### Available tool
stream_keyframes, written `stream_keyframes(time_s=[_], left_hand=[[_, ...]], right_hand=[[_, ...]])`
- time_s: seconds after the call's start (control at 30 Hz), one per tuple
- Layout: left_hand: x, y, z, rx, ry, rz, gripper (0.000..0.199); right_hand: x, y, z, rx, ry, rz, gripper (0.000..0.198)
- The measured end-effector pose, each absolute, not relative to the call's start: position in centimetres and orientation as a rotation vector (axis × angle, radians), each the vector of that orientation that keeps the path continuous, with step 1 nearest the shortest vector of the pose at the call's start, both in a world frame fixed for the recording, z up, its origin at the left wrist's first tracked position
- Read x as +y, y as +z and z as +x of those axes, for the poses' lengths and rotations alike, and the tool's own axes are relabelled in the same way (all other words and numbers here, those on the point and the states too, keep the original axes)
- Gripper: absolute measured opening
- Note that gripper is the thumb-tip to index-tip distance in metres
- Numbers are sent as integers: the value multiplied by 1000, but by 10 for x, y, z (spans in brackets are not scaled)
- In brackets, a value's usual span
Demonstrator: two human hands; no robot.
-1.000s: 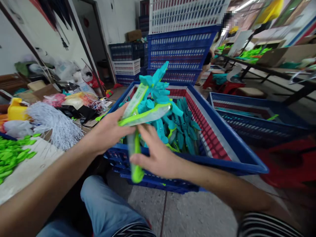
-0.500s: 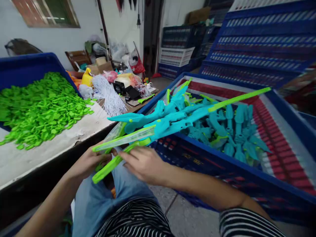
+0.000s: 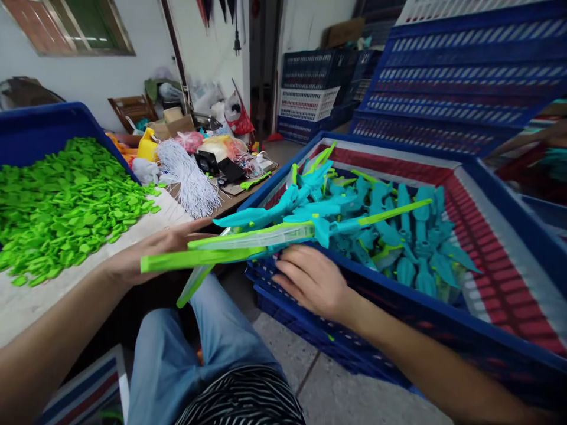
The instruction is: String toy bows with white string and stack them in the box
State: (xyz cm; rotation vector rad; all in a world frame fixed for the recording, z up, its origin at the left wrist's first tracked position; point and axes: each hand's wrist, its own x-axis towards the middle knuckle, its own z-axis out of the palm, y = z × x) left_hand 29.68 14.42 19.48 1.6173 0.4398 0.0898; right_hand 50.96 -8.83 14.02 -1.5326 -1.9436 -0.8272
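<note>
A turquoise and lime-green plastic toy (image 3: pixel 266 236) with long arms and clear panels is held in front of me at the near edge of a blue crate. My left hand (image 3: pixel 153 254) is closed at its green end on the left, with the fingertips partly hidden behind the green bars. Under the turquoise middle, my right hand (image 3: pixel 314 280) has its fingers curled against the toy. Similar turquoise toy pieces (image 3: pixel 376 206) lie heaped in the crate (image 3: pixel 385 295), just beyond the held one, and overlap it in view.
Left, bright green plastic pieces (image 3: pixel 80 200) spill from a blue bin (image 3: pixel 84 118) onto a pale tabletop (image 3: pixel 146 236). White ties (image 3: pixel 188 183) and bags lie farther back. Stacked blue crates (image 3: pixel 447 71) stand behind at right. A striped container (image 3: pixel 97 389) is low at left.
Both hands have risen away from my lap, the right one moving right toward the crate. The toy has turned to lie flatter, with its green bars nearly level.
</note>
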Motion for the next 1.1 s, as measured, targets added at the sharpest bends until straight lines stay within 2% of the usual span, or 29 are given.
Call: stream_keyframes(time_s=[0.1,0.17,0.23,0.37,0.5,0.63,0.7,0.83,0.93,1.1], left_hand=[[124,207,319,445,-32,1737,71],[117,205,328,439,-81,1760,64],[117,200,333,451,-78,1744,58],[120,201,341,491,-42,1728,55],[112,215,362,381,-178,2004,65],[105,219,384,521,-40,2324,89],[107,213,385,517,57,2359,92],[118,203,357,424,239,2275,75],[122,206,310,452,379,2195,62],[116,205,179,789,428,1976,38]], right_hand=[[-109,154,540,-1679,-823,-1667,33],[-114,160,557,-1638,-663,-1736,53],[-114,159,567,-1739,-458,-1737,65],[-109,150,569,-1863,-339,-1791,68],[-90,159,571,-2093,-383,-1959,72],[-60,169,572,-2222,-482,-2123,70],[-48,170,568,-2248,-596,-2131,61],[-34,184,545,-2325,-831,-2033,38],[-26,211,503,-2380,-903,-1930,35],[0,259,386,-2660,-638,-1626,28]])
